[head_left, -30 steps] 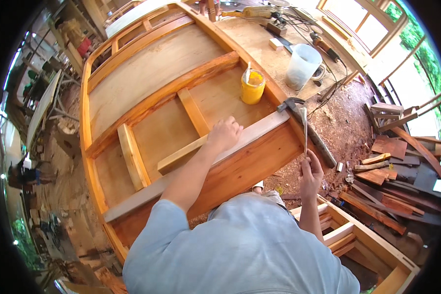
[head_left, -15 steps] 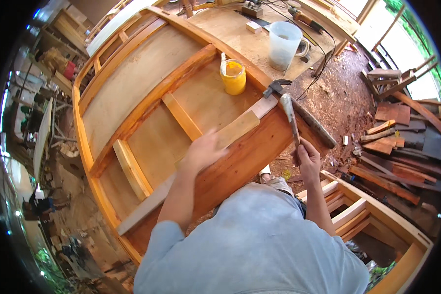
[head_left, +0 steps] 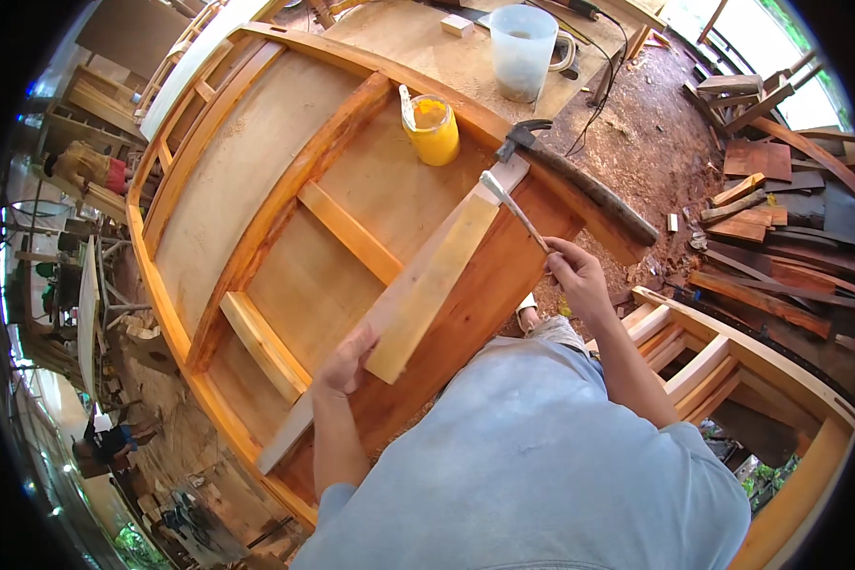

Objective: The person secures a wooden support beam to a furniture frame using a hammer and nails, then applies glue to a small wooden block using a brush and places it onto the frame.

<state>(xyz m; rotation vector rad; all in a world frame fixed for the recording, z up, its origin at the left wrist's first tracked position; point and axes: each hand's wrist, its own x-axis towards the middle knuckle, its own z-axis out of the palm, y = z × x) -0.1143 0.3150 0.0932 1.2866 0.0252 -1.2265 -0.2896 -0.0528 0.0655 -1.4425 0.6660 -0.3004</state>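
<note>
My right hand (head_left: 577, 273) pinches the handle of a thin brush (head_left: 518, 211) with a whitish tip. That tip touches or lies just over the far end of a pale wooden strip (head_left: 434, 290). The strip's near end is in the fingers of my left hand (head_left: 345, 362); part of the grip is hidden. Beneath lies a long board with a pale top (head_left: 285, 434) on the orange wooden frame (head_left: 228, 313). A claw hammer (head_left: 520, 139) rests at the board's far end. A yellow pot (head_left: 434, 133) with white drips stands inside the frame.
Behind the frame a workbench (head_left: 380, 36) carries a translucent jug (head_left: 522, 57), a small block (head_left: 457, 26) and a cable. Scrap wood (head_left: 760, 304) is piled at the right. Another slatted wooden frame (head_left: 698, 366) stands close by my right side. A person (head_left: 114, 442) is at far left.
My left hand has moved down and left to the strip's near end, and the strip has turned steeper. My right hand has brought the brush tip left onto or over the strip's far end.
</note>
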